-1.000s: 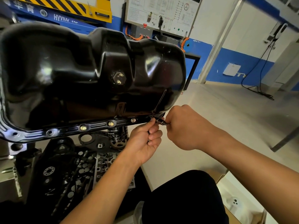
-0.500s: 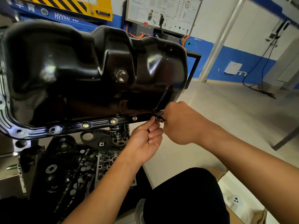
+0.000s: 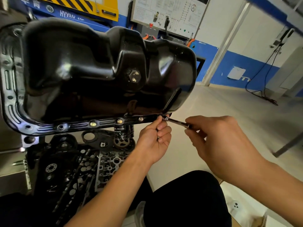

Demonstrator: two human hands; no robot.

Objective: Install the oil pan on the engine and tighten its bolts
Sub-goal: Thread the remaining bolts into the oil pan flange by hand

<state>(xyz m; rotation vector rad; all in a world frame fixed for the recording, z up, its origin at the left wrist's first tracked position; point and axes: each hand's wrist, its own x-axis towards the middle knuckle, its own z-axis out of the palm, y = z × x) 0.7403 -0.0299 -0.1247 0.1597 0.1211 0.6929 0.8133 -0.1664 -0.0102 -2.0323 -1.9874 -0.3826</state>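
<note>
The glossy black oil pan (image 3: 91, 69) sits against the engine, its flange (image 3: 77, 126) running along the lower edge. Three brass-coloured bolts show in the flange, one bolt (image 3: 120, 121) near the middle. At the flange's right corner a thin metal socket driver (image 3: 177, 123) points into the corner. My right hand (image 3: 218, 145) holds the driver's outer end between thumb and fingers. My left hand (image 3: 155, 136) pinches the driver's tip at the flange corner, its other fingers curled. The corner bolt itself is hidden by my fingers.
An oil filter (image 3: 123, 134) hangs below the flange. Dismantled engine parts, a cylinder head (image 3: 108, 166) among them, lie on the floor below left. My dark-trousered knee (image 3: 188, 199) is at the bottom. A wiring panel (image 3: 167, 12) stands behind.
My right hand has drawn back to the right along the driver, so the shaft now shows between my two hands. My left hand stays at the flange corner.
</note>
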